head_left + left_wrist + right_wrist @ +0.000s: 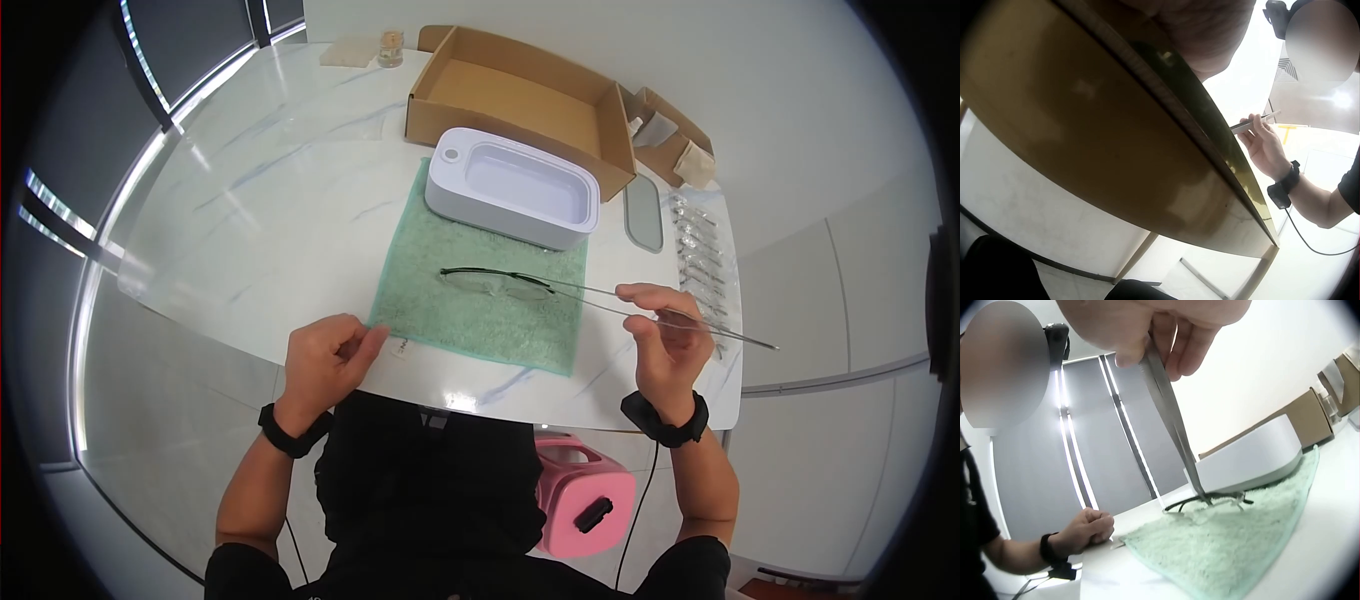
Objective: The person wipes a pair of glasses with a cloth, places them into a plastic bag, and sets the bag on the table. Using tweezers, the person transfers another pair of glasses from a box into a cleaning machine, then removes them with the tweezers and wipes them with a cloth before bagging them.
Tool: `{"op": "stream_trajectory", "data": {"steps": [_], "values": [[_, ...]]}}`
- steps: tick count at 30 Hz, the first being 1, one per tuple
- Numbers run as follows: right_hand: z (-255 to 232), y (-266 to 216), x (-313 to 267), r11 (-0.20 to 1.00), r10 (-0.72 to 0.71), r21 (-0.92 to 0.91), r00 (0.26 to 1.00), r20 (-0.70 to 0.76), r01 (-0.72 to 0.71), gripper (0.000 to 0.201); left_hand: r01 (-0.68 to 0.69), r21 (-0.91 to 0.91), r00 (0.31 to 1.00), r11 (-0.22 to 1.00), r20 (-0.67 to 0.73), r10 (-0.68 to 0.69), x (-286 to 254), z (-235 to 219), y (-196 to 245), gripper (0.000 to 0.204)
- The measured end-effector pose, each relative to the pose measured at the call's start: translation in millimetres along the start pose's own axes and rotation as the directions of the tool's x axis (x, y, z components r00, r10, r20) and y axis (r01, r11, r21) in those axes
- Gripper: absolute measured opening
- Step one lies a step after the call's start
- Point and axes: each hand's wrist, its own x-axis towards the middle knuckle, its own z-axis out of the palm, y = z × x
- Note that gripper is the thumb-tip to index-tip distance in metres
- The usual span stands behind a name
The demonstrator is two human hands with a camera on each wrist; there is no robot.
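Long metal tweezers [700, 326] are held between the thumb and fingers of my right hand [672, 350]. Their tips reach the thin dark-rimmed glasses [497, 283], which lie on a green cloth [480, 335]; in the right wrist view the tweezers [1175, 425] meet the frame of the glasses [1194, 503]. Whether the tips pinch the frame, I cannot tell. My left hand [328, 362] rests with loosely curled fingers by the cloth's near left corner, beside a small white tag [400, 348]. From the left wrist, the table edge covers most of the view.
Behind the glasses a white, open-topped cleaner basin [435, 190] stands on the cloth's far edge. Beyond it are a cardboard box [430, 120] and a glass [390, 50]. To the right lie a grey lid [643, 215] and several small clear packets [702, 265].
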Motion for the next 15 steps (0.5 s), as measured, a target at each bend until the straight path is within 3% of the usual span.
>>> {"op": "stream_trajectory", "data": {"steps": [6,12,14,15], "values": [[-10.7,-1.2,-0.1,0.998,-0.06,-0.003,0.997,0.039,0.06,0.028,-0.008,0.017,1.0,1.0,0.005,0.008,0.8,-0.2,-0.3,0.032],[-33.1,-10.3,4.8,0.987,-0.073,0.137,0.996,-0.057,0.08,0.035,-0.02,0.022,1.0,1.0,-0.008,0.02,0.5,0.9,-0.3,0.031],[-54.1,-14.9,11.2,0.988,-0.15,0.025,0.983,-0.108,0.153,0.037,-0.028,0.026,1.0,0.999,-0.013,0.028,0.3,0.8,-0.9,0.031],[-65.6,-17.8,16.2,0.981,-0.188,-0.078,0.973,-0.131,0.179,0.028,-0.036,0.03,0.999,0.999,-0.014,0.037,0.5,1.3,-0.7,0.032]]}}
